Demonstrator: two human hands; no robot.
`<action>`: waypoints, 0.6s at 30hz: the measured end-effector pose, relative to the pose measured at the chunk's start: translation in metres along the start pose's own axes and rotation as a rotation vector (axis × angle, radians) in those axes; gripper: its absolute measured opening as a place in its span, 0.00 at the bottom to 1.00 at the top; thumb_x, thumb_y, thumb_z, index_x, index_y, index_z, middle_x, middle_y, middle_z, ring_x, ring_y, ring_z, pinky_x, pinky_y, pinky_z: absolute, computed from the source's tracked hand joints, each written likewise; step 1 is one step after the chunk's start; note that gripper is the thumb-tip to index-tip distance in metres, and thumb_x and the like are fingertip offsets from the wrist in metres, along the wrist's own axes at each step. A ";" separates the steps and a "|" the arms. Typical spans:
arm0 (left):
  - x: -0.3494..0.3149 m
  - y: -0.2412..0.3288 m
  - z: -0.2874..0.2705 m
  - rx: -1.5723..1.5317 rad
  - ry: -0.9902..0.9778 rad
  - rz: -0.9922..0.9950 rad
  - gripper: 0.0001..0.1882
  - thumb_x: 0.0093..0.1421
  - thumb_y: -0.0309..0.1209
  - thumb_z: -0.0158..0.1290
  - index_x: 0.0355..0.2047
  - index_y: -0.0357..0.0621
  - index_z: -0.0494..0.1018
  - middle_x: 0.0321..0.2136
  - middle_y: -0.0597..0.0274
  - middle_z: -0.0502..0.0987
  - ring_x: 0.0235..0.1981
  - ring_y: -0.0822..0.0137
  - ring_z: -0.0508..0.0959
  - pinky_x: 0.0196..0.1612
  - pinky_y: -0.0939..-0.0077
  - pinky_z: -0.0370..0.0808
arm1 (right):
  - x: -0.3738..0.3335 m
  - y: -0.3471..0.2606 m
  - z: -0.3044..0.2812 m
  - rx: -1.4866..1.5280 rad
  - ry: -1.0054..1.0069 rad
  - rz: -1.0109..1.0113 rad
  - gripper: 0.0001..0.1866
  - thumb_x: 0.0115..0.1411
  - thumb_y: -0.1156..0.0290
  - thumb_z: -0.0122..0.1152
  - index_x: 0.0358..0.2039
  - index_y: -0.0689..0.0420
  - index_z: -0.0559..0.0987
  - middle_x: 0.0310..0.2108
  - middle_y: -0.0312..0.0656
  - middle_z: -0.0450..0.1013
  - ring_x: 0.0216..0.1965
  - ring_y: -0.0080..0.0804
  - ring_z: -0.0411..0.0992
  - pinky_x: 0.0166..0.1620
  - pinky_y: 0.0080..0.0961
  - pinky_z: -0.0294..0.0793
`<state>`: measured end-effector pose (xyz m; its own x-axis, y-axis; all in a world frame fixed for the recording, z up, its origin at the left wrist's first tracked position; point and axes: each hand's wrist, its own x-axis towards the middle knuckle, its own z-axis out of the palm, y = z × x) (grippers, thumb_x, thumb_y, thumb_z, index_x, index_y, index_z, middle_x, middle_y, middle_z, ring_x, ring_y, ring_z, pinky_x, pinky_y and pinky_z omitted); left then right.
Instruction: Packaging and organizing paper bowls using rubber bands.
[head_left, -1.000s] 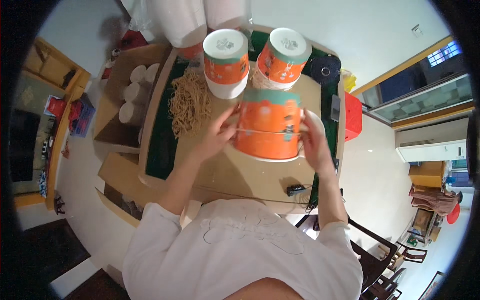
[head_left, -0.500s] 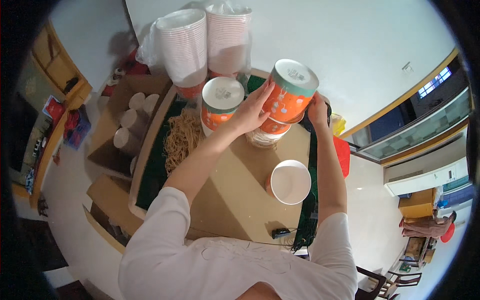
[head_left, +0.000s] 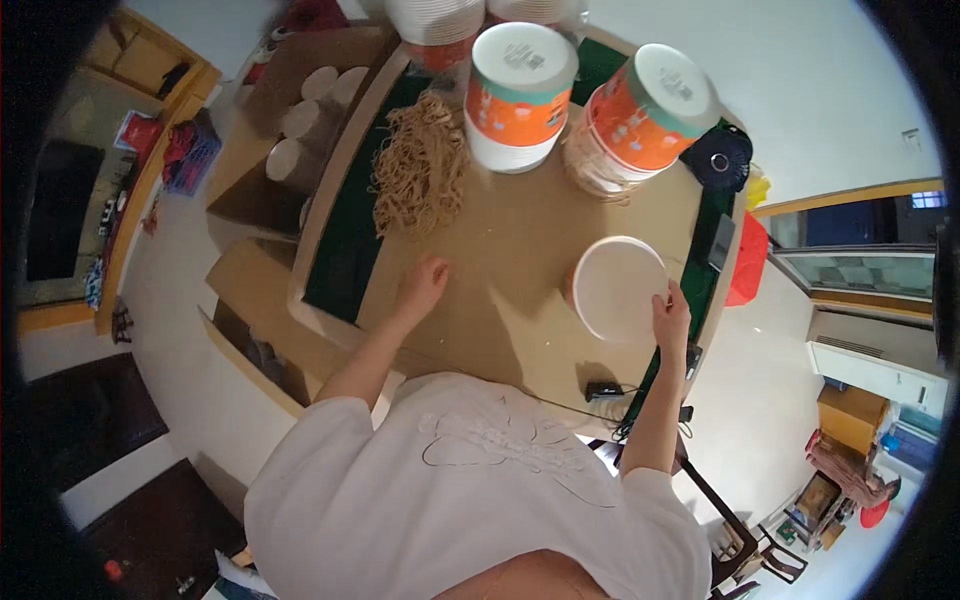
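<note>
A white-lined paper bucket (head_left: 618, 288) stands mouth up on the board toward the right. My right hand (head_left: 673, 318) pinches its right rim between thumb and fingers. Over bare board to the left is my left hand (head_left: 425, 287), its fingers curled in, with nothing visible in them. Beyond the hands, an upside-down orange and green bucket (head_left: 655, 110) sits on a stack with tan strands around its lower part. A second stack of inverted buckets (head_left: 520, 95) stands left of it. Beside that stack lies a loose heap of tan strands (head_left: 420, 165).
Tall bagged stacks of white buckets (head_left: 437, 22) stand at the far edge. Left of the table, an open cardboard box (head_left: 250, 170) holds white cylinders. A small black device with a cable (head_left: 603, 391) lies near the front edge. A red container (head_left: 748, 262) is at the right.
Both hands have left the inverted bucket, which now rests on the strand-wrapped stack. My left hand came back toward me; my right hand moved to the upright bucket's rim. The view shifted too.
</note>
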<state>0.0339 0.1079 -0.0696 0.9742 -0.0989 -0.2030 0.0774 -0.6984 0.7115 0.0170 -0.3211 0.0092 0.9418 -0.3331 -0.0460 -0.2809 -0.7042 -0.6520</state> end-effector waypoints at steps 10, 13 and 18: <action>0.049 0.024 -0.025 0.112 0.369 -0.059 0.09 0.56 0.32 0.51 0.34 0.41 0.73 0.32 0.54 0.71 0.37 0.54 0.73 0.39 0.65 0.71 | -0.045 -0.069 0.064 0.187 -0.088 0.011 0.17 0.55 0.76 0.51 0.47 0.58 0.71 0.23 0.40 0.69 0.23 0.25 0.66 0.28 0.24 0.68; 0.055 0.051 -0.021 0.250 0.354 0.005 0.08 0.54 0.29 0.53 0.34 0.41 0.73 0.31 0.54 0.72 0.38 0.53 0.72 0.39 0.63 0.70 | -0.052 -0.078 0.064 0.145 -0.095 0.092 0.17 0.56 0.73 0.54 0.48 0.57 0.71 0.25 0.38 0.69 0.23 0.23 0.66 0.28 0.22 0.68; 0.067 0.045 -0.027 0.210 0.305 -0.015 0.09 0.55 0.30 0.54 0.33 0.39 0.71 0.31 0.57 0.73 0.40 0.59 0.74 0.40 0.65 0.71 | -0.062 -0.103 0.041 0.294 0.005 0.017 0.17 0.57 0.74 0.55 0.48 0.56 0.71 0.28 0.36 0.68 0.23 0.22 0.65 0.28 0.18 0.67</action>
<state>0.1079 0.0887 -0.0328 0.9941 0.1065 0.0203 0.0778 -0.8314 0.5502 -0.0048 -0.2022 0.0486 0.9363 -0.3467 -0.0561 -0.2307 -0.4867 -0.8425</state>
